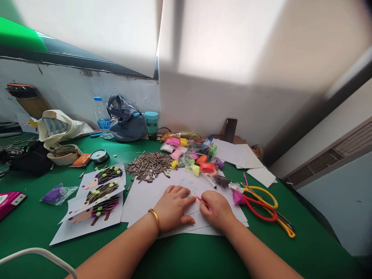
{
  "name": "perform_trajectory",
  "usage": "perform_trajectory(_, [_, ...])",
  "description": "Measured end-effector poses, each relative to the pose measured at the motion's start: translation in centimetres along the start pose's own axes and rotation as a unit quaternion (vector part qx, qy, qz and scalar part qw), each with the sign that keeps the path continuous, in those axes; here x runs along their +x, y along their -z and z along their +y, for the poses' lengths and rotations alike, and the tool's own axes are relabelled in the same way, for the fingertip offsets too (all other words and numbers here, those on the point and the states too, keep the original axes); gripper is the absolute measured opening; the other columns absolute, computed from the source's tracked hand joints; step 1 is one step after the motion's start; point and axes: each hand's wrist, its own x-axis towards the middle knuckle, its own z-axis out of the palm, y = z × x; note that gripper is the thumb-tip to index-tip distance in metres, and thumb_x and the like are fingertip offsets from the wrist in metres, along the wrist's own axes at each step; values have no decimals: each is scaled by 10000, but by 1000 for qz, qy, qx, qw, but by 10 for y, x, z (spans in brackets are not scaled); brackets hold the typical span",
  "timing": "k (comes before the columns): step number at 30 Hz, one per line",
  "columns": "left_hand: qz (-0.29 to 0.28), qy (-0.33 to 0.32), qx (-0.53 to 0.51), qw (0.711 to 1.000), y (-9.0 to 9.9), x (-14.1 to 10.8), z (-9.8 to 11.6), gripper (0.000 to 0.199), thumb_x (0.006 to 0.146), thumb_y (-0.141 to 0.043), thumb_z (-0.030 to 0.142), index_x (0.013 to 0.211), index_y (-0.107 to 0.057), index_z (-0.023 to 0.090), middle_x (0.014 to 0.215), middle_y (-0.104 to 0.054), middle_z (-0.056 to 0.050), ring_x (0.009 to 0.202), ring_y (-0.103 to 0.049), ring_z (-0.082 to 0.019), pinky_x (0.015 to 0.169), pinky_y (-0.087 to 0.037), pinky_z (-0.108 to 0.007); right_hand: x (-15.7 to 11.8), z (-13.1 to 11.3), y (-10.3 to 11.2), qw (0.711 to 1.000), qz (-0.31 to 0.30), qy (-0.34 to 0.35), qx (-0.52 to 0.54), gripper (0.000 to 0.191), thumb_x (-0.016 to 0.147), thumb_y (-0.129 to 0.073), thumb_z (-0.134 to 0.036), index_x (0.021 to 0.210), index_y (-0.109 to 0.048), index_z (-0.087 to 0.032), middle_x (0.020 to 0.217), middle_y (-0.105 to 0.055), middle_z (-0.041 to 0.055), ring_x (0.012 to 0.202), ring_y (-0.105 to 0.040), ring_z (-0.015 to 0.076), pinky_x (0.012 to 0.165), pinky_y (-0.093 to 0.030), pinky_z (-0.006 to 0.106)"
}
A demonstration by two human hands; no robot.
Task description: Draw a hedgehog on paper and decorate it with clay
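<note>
My left hand (175, 206), with a gold bracelet at its wrist, lies flat on the white paper (142, 197), fingers stretched out. Close to its fingertips, my right hand (217, 209) is closed round a thin pink modelling tool (209, 206). The tool's tip touches a small pale peach patch, apparently clay, on the sheet. Blue-green drawn lines (188, 184) show just above the hands, partly covered by my left fingers. Sunflower seeds (149, 164) are heaped at the paper's upper left. Packets of coloured clay (207, 167) lie along its far edge.
Hedgehog pictures (101, 192) made with seeds lie to the left, near a purple clay packet (58, 193). Yellow- and red-handled scissors (261, 207) are at the right. A blue bag (128, 124), a teal-lidded cup (151, 126) and a phone (230, 130) stand along the wall.
</note>
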Motion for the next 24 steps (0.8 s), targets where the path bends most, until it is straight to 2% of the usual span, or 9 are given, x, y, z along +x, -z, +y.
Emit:
perform_trajectory(11, [7,1,-3,1000,-1,-1,2,699,725,-642,698,1306,-532,325,1291,-555,-77,1172,-483,-315,1023,-315,-506,-6,-2,-1,999,8,2,-33,130,750,-477,-113,655,-475,-203,664,-562,7,644,-479,155,625,-269,295])
perform_trajectory(24, [8,10,12,1000,0,-2,10,707,746,-544,763,1296,-533,318,1273,-552,-89,1176,-467,-322,1051,-271,-533,-12,-4,0,999,11,-9,-39,135,730,-486,-114,632,-460,-205,638,-553,2,620,-467,152,607,-246,302])
